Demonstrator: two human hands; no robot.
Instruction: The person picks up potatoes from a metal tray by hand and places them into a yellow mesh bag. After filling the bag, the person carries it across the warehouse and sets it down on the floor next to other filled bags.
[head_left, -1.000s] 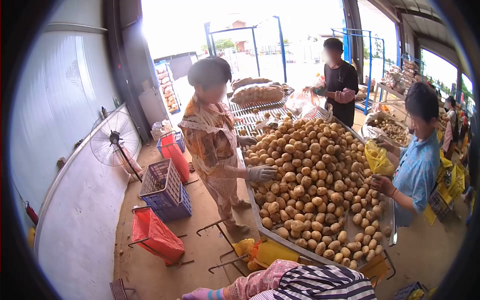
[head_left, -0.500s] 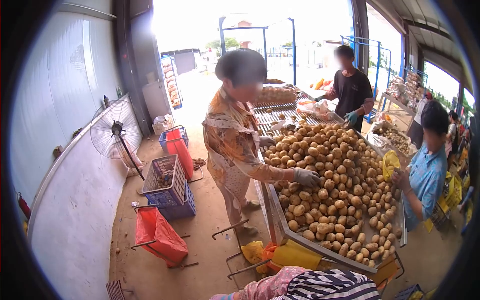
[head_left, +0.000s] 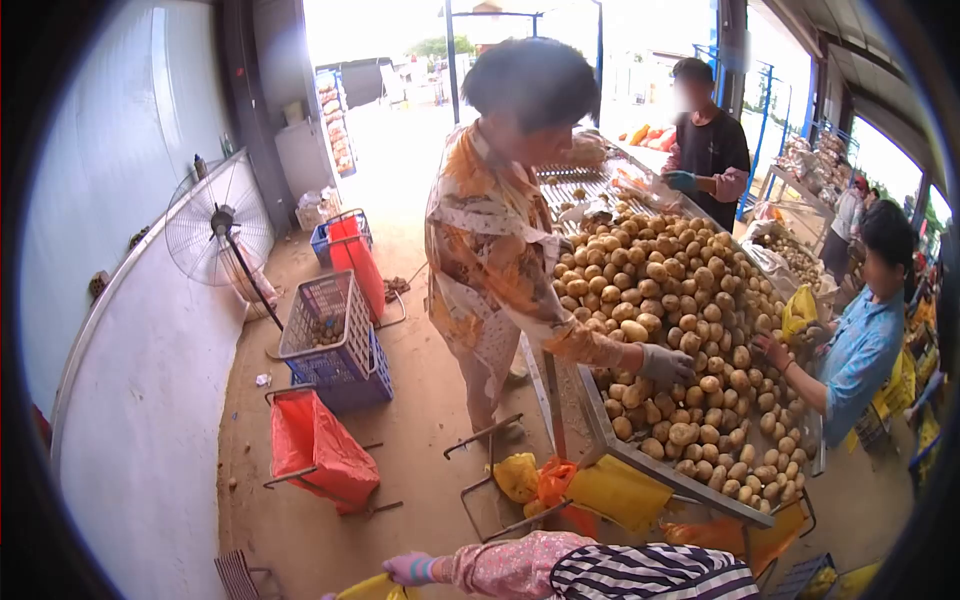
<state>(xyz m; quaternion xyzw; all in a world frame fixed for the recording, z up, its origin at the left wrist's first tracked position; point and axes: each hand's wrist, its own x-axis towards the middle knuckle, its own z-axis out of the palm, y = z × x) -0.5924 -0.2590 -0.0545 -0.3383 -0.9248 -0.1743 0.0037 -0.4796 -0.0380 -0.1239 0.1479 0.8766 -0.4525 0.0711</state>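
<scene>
My left hand, in a lilac glove with a striped cuff, reaches out at the bottom edge from a pink patterned sleeve. Its fingers are closed on the edge of a yellow bag, mostly cut off by the frame. Black-and-white striped cloth lies over the upper arm. My right hand is out of view. In front stands a metal sorting table heaped with potatoes. Yellow bags and an orange bag hang below its near edge.
One co-worker's gloved hand rests on the potatoes; a person in blue holds a yellow bag opposite. Another stands behind. Leftward are a red bag on a frame, stacked crates and a fan.
My left arm has stretched further left and come more into view, now with the yellow bag in hand. The near co-worker's hand has shifted across the potatoes toward the right.
</scene>
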